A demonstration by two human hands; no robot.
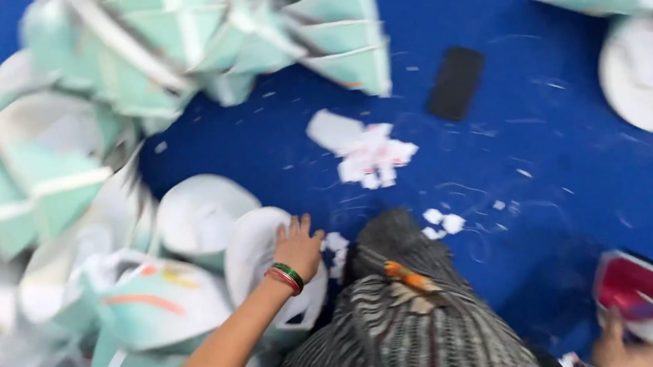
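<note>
— Where is the white paper shell (pixel 258 252)?

— Low in the middle of the head view, on the blue mat (pixel 547 188), at the edge of the heap of mint-green and white paper pieces (pixel 172 39). The left hand (pixel 298 247) lies on its upper right rim, fingers spread and flat, not closed round anything. Red and green bangles (pixel 286 277) sit at the wrist.

— So which step is that, would you say?

— A reach, I judge: contact made, no hold yet. Lifting the shell would call for the fingers to curl over the rim, and it lies tight against a second white shell (pixel 199 214) on its left, so care is needed not to drag that one along.

— And the other hand?

— The right hand (pixel 616 343) is at the bottom right edge, touching a red and white flat piece (pixel 652 301). It is blurred and cut off — I cannot tell whether it grips.

— What else is about?

— A grey striped cloth (pixel 410 333) between the two hands, torn white scraps (pixel 367 152) further up the mat, and a black flat slab (pixel 455 82) beyond them, well apart from both hands.
</note>
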